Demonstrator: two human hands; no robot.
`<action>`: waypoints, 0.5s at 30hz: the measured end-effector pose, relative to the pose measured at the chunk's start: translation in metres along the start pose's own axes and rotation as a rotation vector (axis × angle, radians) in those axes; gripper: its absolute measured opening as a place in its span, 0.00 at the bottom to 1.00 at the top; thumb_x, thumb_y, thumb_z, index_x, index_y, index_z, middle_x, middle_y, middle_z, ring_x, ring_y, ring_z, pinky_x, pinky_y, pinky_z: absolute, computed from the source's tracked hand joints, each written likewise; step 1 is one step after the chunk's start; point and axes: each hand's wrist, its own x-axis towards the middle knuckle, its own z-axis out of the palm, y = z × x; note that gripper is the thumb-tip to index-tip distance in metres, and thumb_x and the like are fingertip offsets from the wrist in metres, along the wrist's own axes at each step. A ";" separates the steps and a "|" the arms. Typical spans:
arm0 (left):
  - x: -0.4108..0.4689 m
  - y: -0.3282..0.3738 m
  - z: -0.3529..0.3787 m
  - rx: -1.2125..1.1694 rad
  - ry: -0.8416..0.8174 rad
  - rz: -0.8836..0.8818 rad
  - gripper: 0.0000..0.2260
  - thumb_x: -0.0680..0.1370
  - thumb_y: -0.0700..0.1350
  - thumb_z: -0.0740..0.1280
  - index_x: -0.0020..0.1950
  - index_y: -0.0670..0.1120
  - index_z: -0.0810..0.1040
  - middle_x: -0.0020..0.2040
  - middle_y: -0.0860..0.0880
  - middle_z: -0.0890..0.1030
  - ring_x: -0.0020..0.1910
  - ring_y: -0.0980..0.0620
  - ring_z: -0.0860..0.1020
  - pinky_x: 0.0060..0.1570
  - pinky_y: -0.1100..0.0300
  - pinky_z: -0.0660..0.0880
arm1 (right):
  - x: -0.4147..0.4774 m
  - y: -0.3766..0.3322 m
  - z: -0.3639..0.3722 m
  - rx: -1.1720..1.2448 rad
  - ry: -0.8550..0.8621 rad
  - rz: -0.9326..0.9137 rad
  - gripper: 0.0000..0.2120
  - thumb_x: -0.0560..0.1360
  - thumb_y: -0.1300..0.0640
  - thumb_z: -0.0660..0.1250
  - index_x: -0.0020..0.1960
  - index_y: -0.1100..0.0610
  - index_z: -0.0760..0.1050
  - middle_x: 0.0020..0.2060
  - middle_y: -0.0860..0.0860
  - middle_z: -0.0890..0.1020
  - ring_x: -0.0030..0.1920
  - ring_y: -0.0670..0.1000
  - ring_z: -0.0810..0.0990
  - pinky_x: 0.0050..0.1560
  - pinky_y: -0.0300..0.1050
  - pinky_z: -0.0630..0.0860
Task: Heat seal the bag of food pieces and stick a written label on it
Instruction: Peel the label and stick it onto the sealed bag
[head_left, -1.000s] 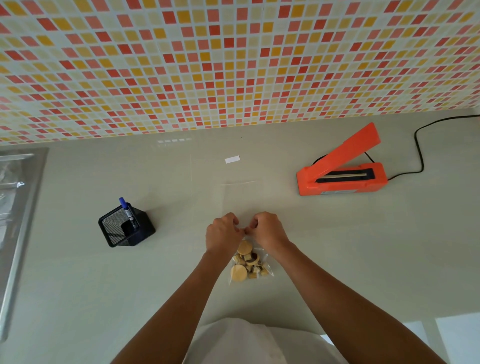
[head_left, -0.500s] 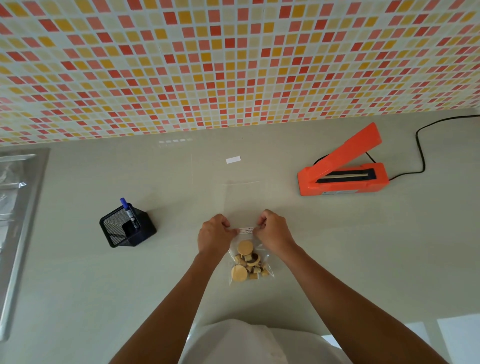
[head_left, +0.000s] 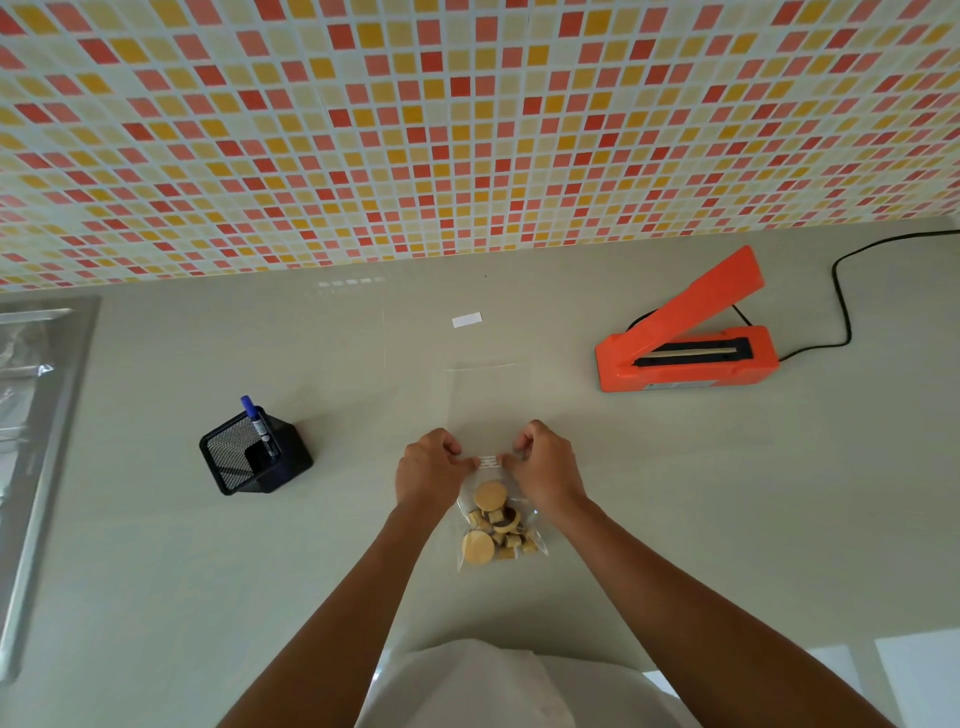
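Black mesh pen holder (head_left: 254, 456) with blue marker (head_left: 258, 423), left part of worktop (head_left: 156, 545). Mid-worktop, toward near edge: clear bag (head_left: 498, 530) of tan food pieces (head_left: 491, 525). Left hand (head_left: 428, 470) and right hand (head_left: 545, 467) each pinch an end of the white label (head_left: 488, 461) on the bag. Orange heat sealer (head_left: 685, 340), lid raised, toward far right corner.

Centre: left hand (head_left: 428, 470) and right hand (head_left: 545, 467) press on the bag (head_left: 498, 525); both forearms block approach from the near edge.
Left: mesh pen holder (head_left: 254, 454) with marker (head_left: 258, 422) stands well apart from the hands; open counter (head_left: 156, 571) between.
Far left: metal sink rim (head_left: 47, 467) bounds the counter.
Right rear: heat sealer (head_left: 685, 353), lid raised; cord (head_left: 841, 312) trails rightward behind it.
Behind hands: a loose label strip (head_left: 466, 320) lies flat.
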 end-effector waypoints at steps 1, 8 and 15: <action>0.000 0.000 0.000 0.001 0.001 0.002 0.12 0.68 0.52 0.78 0.43 0.50 0.78 0.37 0.53 0.81 0.39 0.50 0.81 0.38 0.60 0.75 | 0.001 0.002 -0.001 0.018 0.000 -0.005 0.08 0.69 0.59 0.74 0.42 0.59 0.74 0.33 0.47 0.76 0.36 0.52 0.76 0.39 0.47 0.74; 0.001 -0.001 0.001 0.009 0.007 0.013 0.12 0.67 0.52 0.79 0.42 0.50 0.78 0.37 0.52 0.81 0.39 0.50 0.80 0.41 0.57 0.79 | 0.000 0.007 -0.003 0.090 0.011 -0.022 0.05 0.69 0.63 0.71 0.41 0.58 0.75 0.30 0.47 0.75 0.31 0.48 0.73 0.38 0.47 0.75; 0.000 -0.002 0.000 0.007 0.003 0.022 0.11 0.68 0.52 0.78 0.42 0.50 0.78 0.37 0.52 0.81 0.38 0.50 0.80 0.39 0.59 0.76 | -0.002 0.005 -0.001 0.054 -0.028 -0.036 0.11 0.67 0.57 0.77 0.42 0.58 0.75 0.31 0.46 0.74 0.33 0.48 0.72 0.35 0.43 0.71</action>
